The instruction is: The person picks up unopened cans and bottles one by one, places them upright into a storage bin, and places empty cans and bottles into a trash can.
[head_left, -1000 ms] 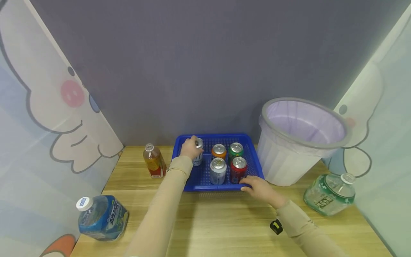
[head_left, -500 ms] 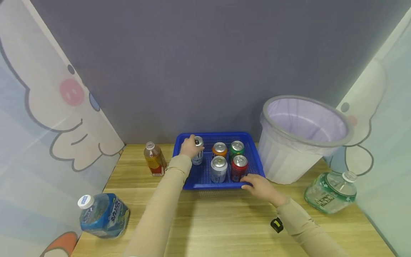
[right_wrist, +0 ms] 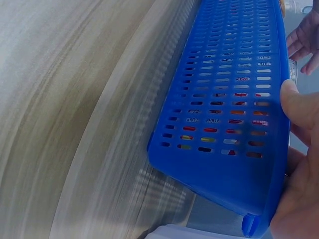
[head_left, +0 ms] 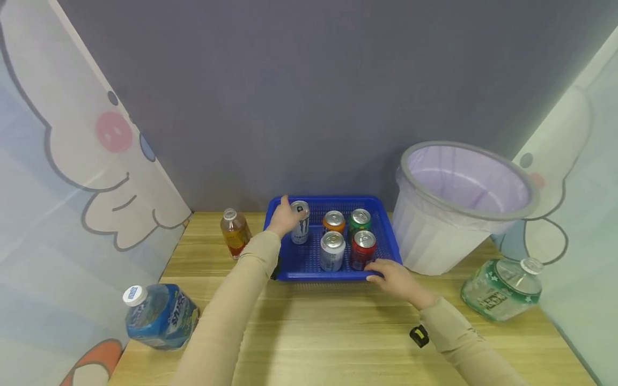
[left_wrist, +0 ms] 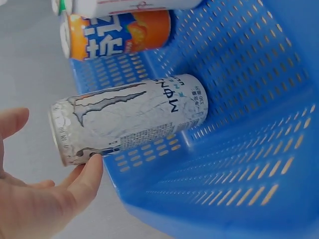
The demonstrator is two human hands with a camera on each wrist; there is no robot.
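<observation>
A tall white Monster can (head_left: 300,223) stands upright at the left side of the blue basket (head_left: 309,276). My left hand (head_left: 286,216) is beside its top. In the left wrist view the thumb is spread away from the can and the fingertips (left_wrist: 93,167) are right at its upper side. My right hand (head_left: 393,279) grips the basket's front right rim, the thumb over the edge in the right wrist view. Also in the basket are an orange can (head_left: 333,222), a green can (head_left: 359,221), a white can (head_left: 332,252) and a red can (head_left: 362,251).
A lined white bin (head_left: 429,241) stands right of the basket. An amber drink bottle (head_left: 235,235) and a blue-labelled jug (head_left: 161,317) are on the left of the wooden table (head_left: 318,338). A green-labelled bottle (head_left: 502,289) lies at the right, and a grey wall rises behind.
My left hand has loosened from the tall can: its fingers and thumb have spread and it has drawn slightly left. My right hand has stayed on the rim. The head view has shifted slightly.
</observation>
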